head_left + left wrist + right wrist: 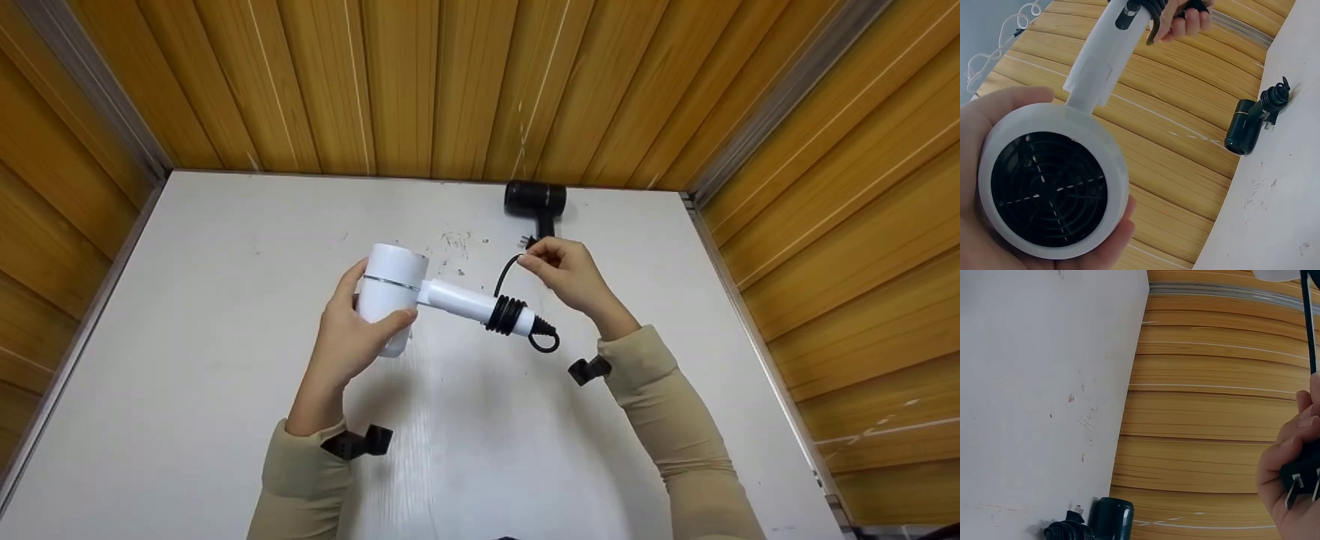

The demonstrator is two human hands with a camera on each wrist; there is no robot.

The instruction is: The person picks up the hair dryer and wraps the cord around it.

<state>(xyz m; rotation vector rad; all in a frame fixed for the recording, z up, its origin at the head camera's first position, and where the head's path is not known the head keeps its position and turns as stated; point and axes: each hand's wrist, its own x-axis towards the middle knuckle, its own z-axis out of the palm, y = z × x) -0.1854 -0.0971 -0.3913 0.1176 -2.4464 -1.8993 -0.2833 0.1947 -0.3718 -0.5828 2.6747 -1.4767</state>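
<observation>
A white hair dryer (459,300) is held above the table, its handle pointing right. My left hand (349,330) grips its barrel, thumb across the near side; the left wrist view faces the dark round grille (1050,188). Several turns of black cord (506,315) are wound round the lower handle. From them a short length of cord runs up to my right hand (570,277), which holds the cord's plug end. The black plug (1303,469), prongs showing, sits in the right hand in the right wrist view, partly cut off by the frame edge.
A black hair dryer (534,199) lies at the table's back edge, just beyond the right hand, its cord wound up. The white table (225,360) has dark marks near its middle back. Wood-patterned panels (397,90) enclose the back and sides.
</observation>
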